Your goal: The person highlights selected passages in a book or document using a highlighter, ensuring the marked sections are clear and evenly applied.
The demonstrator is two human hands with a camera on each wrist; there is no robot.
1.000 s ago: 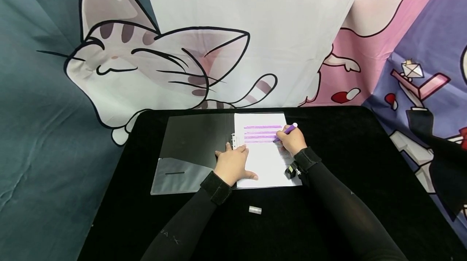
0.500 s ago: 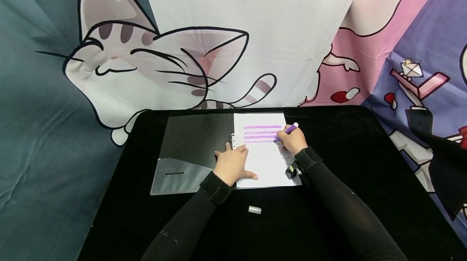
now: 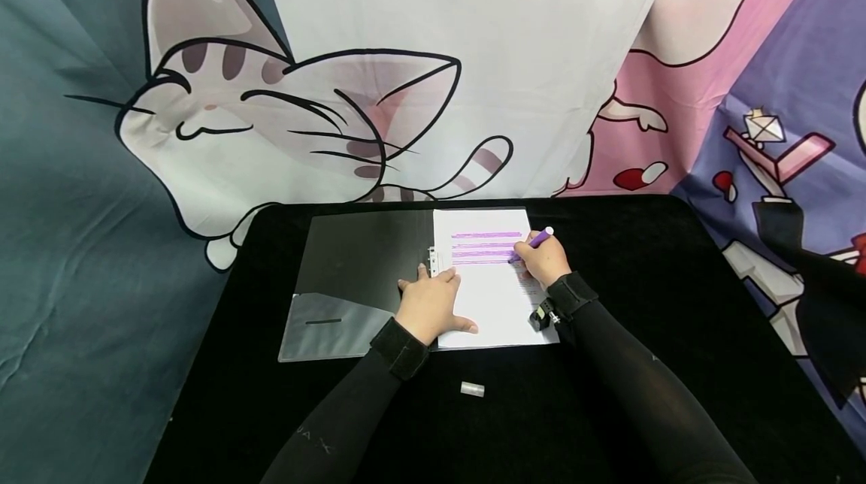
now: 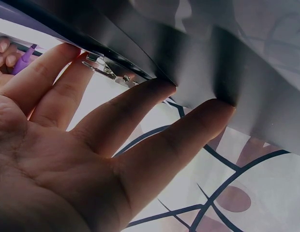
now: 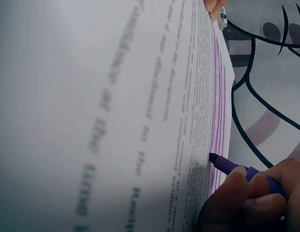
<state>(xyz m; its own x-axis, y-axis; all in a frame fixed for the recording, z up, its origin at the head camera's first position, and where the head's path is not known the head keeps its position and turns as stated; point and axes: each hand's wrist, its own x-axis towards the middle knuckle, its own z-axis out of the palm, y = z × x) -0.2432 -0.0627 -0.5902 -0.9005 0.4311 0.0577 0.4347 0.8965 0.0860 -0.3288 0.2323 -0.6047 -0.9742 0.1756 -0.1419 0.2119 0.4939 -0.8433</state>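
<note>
A purple highlighter [image 3: 540, 237] is pinched in my right hand [image 3: 545, 264], its tip at the right end of the lowest purple line on a printed sheet [image 3: 487, 311]. In the right wrist view the dark tip of the highlighter [image 5: 227, 165] meets the page among rows of text. Several purple lines cross the sheet's upper part. The sheet lies on the right side of an open black folder [image 3: 365, 251] with a metal clip [image 3: 434, 260] at its spine. My left hand [image 3: 429, 307] rests with spread fingers across the spine, thumb on the paper; in the left wrist view its fingers [image 4: 159, 145] look straight.
A small whitish cap-like cylinder [image 3: 472, 389] lies on the black tabletop [image 3: 541, 424] in front of the folder. A clear pocket [image 3: 331, 330] covers the folder's lower left. Behind the table hangs a cartoon-printed cloth [image 3: 528, 40].
Hardly anything differs: the right hand and highlighter have shifted very slightly to the right at the line's end. The left hand stays in place.
</note>
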